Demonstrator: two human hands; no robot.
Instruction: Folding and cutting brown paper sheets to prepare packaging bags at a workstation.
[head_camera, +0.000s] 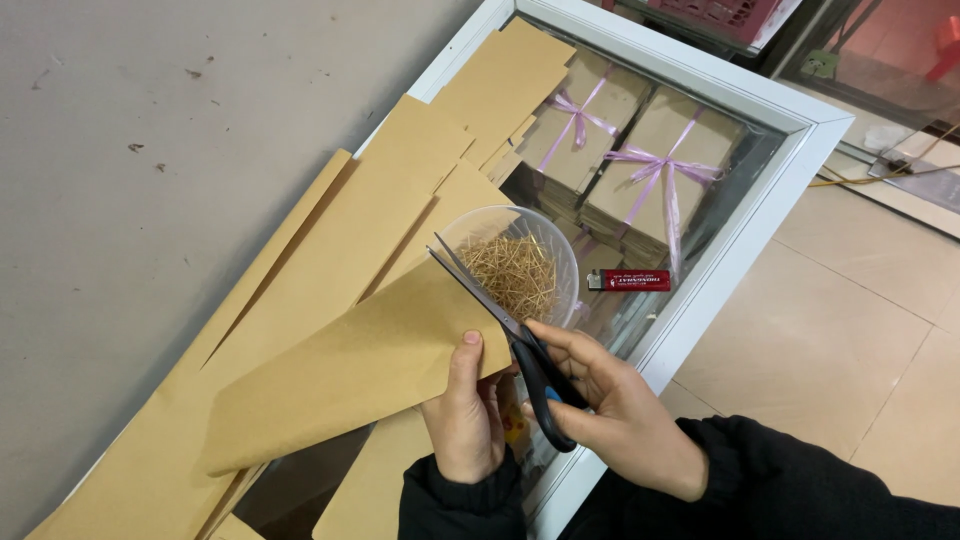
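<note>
Left hand (465, 420) pinches the brown paper sheet (350, 375) at its near edge, beside the clear bowl (555, 245). Right hand (610, 400) grips open scissors (505, 320). Sheet judged light, floppy; support close to the cut.

Left hand (463, 415) pinched shut, thumb on top, black sleeve at the wrist. Right hand (612, 405) just beside it, fingers curled closed, thumb extended forward.

Two ribbon-tied bundles (578, 125) (655, 170) of brown paper are counted, along with one pair of scissors (510, 335), one clear bowl (512, 262) of thin paper strips and one red lighter (630, 281).
</note>
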